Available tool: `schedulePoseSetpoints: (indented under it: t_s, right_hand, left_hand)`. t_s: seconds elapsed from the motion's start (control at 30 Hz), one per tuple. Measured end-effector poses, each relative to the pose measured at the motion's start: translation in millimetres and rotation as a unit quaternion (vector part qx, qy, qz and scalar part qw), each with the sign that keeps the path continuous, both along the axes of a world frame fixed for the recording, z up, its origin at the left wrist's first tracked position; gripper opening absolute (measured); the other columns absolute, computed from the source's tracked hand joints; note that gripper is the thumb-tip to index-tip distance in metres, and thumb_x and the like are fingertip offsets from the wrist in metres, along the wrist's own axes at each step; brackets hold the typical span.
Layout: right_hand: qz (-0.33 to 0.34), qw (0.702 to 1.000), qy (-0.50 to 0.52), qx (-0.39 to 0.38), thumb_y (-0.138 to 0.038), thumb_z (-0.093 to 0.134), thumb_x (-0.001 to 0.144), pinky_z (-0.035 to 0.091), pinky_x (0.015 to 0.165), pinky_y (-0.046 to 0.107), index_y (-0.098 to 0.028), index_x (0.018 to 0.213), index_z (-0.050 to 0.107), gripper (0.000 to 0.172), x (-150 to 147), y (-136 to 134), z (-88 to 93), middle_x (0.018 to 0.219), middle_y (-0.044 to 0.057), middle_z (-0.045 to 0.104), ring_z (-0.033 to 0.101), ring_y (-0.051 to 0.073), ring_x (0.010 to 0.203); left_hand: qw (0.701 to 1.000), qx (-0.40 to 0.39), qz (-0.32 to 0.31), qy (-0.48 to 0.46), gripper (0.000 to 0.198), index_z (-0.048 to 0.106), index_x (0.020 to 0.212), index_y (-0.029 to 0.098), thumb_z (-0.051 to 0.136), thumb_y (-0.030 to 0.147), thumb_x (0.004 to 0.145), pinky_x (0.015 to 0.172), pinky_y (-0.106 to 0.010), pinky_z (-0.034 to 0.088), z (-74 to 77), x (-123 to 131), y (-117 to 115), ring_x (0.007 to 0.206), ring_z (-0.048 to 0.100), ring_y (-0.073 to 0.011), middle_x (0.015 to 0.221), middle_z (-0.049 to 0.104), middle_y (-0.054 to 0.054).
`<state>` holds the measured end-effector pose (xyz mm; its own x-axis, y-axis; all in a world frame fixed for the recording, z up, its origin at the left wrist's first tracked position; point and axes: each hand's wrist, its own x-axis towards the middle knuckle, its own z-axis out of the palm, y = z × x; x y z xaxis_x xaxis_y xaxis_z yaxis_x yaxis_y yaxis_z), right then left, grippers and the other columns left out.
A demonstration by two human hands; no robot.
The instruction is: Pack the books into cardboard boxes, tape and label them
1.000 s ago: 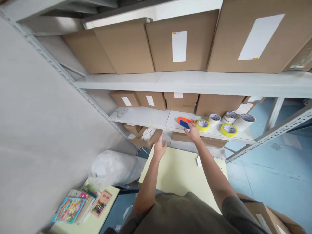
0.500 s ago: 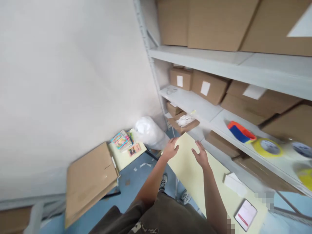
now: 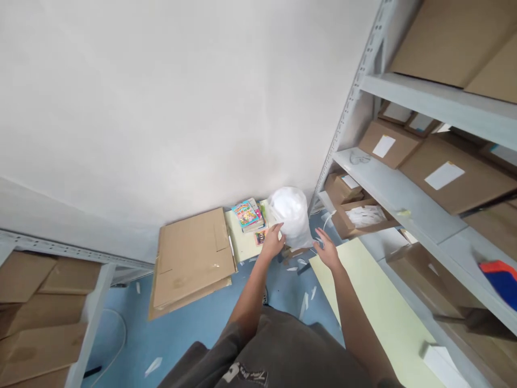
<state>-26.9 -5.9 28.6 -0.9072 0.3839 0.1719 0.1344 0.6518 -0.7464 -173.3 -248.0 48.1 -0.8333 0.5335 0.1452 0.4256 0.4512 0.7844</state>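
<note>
A white, stuffed plastic bag leans at the wall end, beside a small pale-yellow table. My left hand is at the bag's lower left side, fingers loosely apart; whether it touches the plastic I cannot tell. On the other side, my right hand is spread open near the bag's lower right corner, above the end of a long pale-yellow table. Colourful booklets lie stacked on the small table, and a small orange-red card lies partly behind my left hand.
Flattened cardboard leans left of the small table. Grey shelving with cartons runs along the right; another rack with cartons stands at left. Paper scraps litter the blue floor. A white box sits on the long table.
My view has swung left toward the wall. My hands have gone from the end of the long table to either side of the white bag.
</note>
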Motion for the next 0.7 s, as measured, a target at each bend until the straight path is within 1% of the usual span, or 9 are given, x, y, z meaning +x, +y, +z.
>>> schedulePoseSetpoints:
  t_s: [0.1, 0.2, 0.3, 0.4, 0.47, 0.53, 0.6, 0.7]
  right_hand:
    - [0.024, 0.999, -0.017, 0.022, -0.049, 0.053, 0.1, 0.046, 0.123, 0.053, -0.024, 0.154, 0.059, 0.06, -52, -34, 1.4, 0.164, 0.015, 0.052, 0.05, 0.032, 0.152]
    - [0.041, 0.997, -0.033, 0.048, -0.047, 0.052, 0.101, 0.043, 0.126, 0.052, -0.024, 0.159, 0.053, 0.062, -103, -65, 3.0, 0.168, 0.013, 0.047, 0.045, 0.031, 0.156]
    - [0.062, 0.995, -0.039, 0.062, -0.045, 0.051, 0.102, 0.039, 0.128, 0.051, -0.024, 0.163, 0.048, 0.065, -147, -92, 2.6, 0.172, 0.012, 0.042, 0.041, 0.029, 0.159]
    - [0.09, 0.993, -0.051, 0.061, -0.044, 0.052, 0.102, 0.038, 0.129, 0.05, -0.023, 0.165, 0.046, 0.066, -183, -113, -0.4, 0.174, 0.012, 0.038, 0.038, 0.028, 0.16]
    - [0.11, 0.991, -0.062, 0.053, -0.043, 0.052, 0.102, 0.036, 0.13, 0.051, -0.024, 0.165, 0.045, 0.067, -202, -122, -4.2, 0.175, 0.011, 0.036, 0.036, 0.028, 0.161]
    - [0.125, 0.988, -0.075, 0.044, -0.043, 0.054, 0.101, 0.035, 0.131, 0.05, -0.025, 0.165, 0.045, 0.068, -219, -128, -10.0, 0.176, 0.009, 0.034, 0.035, 0.028, 0.162]
    - [0.134, 0.986, -0.091, 0.038, -0.043, 0.055, 0.1, 0.034, 0.131, 0.05, -0.025, 0.166, 0.045, 0.069, -235, -132, -18.5, 0.176, 0.009, 0.033, 0.034, 0.028, 0.162]
    - [0.153, 0.981, -0.112, 0.03, -0.042, 0.055, 0.099, 0.032, 0.132, 0.049, -0.024, 0.166, 0.045, 0.07, -257, -134, -36.8, 0.177, 0.009, 0.031, 0.03, 0.028, 0.164]
  left_hand:
    - [0.999, 0.013, 0.037, -0.023, 0.054, 0.061, 0.149, 0.019, 0.063, 0.018, 0.094, 0.123, -0.053, 0.043, -11.6, -44, -44, 0.143, 0.057, -0.0314, 0.15, 0.063, -0.017]
    - [0.997, 0.018, 0.067, -0.036, 0.055, 0.06, 0.149, 0.018, 0.063, 0.019, 0.094, 0.123, -0.053, 0.043, -21.9, -82, -90, 0.144, 0.056, -0.0327, 0.151, 0.062, -0.018]
    - [0.993, 0.022, 0.101, -0.047, 0.055, 0.06, 0.149, 0.018, 0.064, 0.021, 0.094, 0.122, -0.053, 0.044, -32.9, -113, -134, 0.143, 0.058, -0.0327, 0.149, 0.063, -0.018]
    - [0.987, 0.029, 0.139, -0.073, 0.057, 0.058, 0.151, 0.017, 0.063, 0.024, 0.095, 0.119, -0.053, 0.047, -49.6, -136, -168, 0.141, 0.058, -0.0332, 0.15, 0.062, -0.02]
    - [0.981, 0.044, 0.164, -0.099, 0.058, 0.056, 0.153, 0.017, 0.063, 0.027, 0.096, 0.117, -0.053, 0.048, -64.7, -145, -183, 0.142, 0.057, -0.0331, 0.153, 0.06, -0.02]
    - [0.973, 0.06, 0.185, -0.125, 0.059, 0.056, 0.153, 0.019, 0.064, 0.03, 0.096, 0.118, -0.051, 0.047, -81.0, -149, -192, 0.143, 0.056, -0.0325, 0.154, 0.059, -0.019]
    - [0.966, 0.068, 0.199, -0.152, 0.059, 0.057, 0.153, 0.021, 0.066, 0.032, 0.095, 0.12, -0.05, 0.045, -96.2, -151, -195, 0.144, 0.055, -0.0325, 0.154, 0.059, -0.018]
    - [0.955, 0.068, 0.211, -0.197, 0.062, 0.058, 0.152, 0.02, 0.071, 0.034, 0.092, 0.119, -0.05, 0.045, -114.2, -155, -193, 0.143, 0.057, -0.0343, 0.157, 0.057, -0.019]
